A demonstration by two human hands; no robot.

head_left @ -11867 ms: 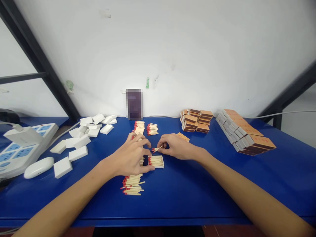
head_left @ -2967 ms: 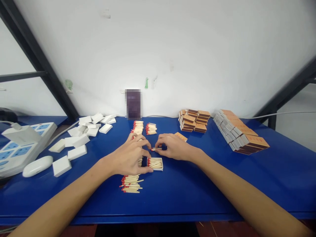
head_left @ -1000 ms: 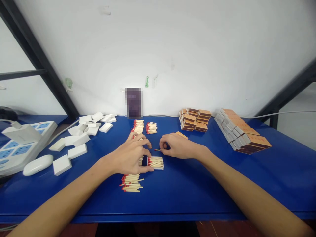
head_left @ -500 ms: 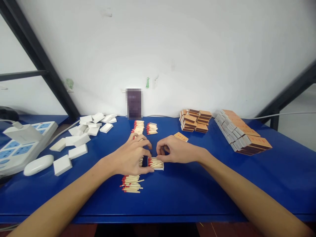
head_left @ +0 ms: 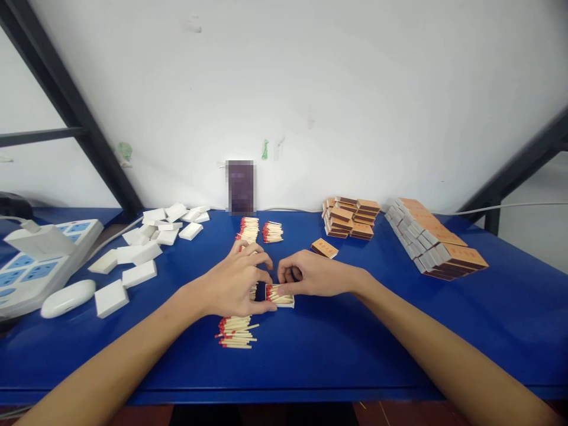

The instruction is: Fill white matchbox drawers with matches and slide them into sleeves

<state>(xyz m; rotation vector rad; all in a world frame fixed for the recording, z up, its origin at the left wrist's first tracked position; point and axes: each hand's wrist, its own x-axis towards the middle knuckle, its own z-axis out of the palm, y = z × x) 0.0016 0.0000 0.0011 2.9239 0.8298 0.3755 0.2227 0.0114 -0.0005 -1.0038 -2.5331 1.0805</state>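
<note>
A small white matchbox tray (head_left: 288, 305) full of red-tipped matches (head_left: 280, 294) lies on the blue table. My left hand (head_left: 242, 281) grips the tray's left end, thumb on the near side and a finger at the far side. My right hand (head_left: 313, 273) reaches in from the right with curled fingers, its thumb pressed on the matches; the fingertips are partly hidden. In front of my left hand lies a loose pile of matches (head_left: 237, 332). Two more match piles, a left one (head_left: 248, 229) and a right one (head_left: 272, 232), lie beyond; other matches are partly covered by my left hand.
An orange matchbox sleeve (head_left: 324, 248) lies beyond my right hand. Stacked sleeves (head_left: 350, 219) and a larger block of matchboxes (head_left: 437, 239) stand to the right. White trays (head_left: 139, 273), a white mouse-shaped object (head_left: 68, 298) and a power strip (head_left: 39, 266) occupy the left.
My right hand has shifted slightly left and nearer, its thumb now over the matches in the tray. My left hand keeps its hold.
</note>
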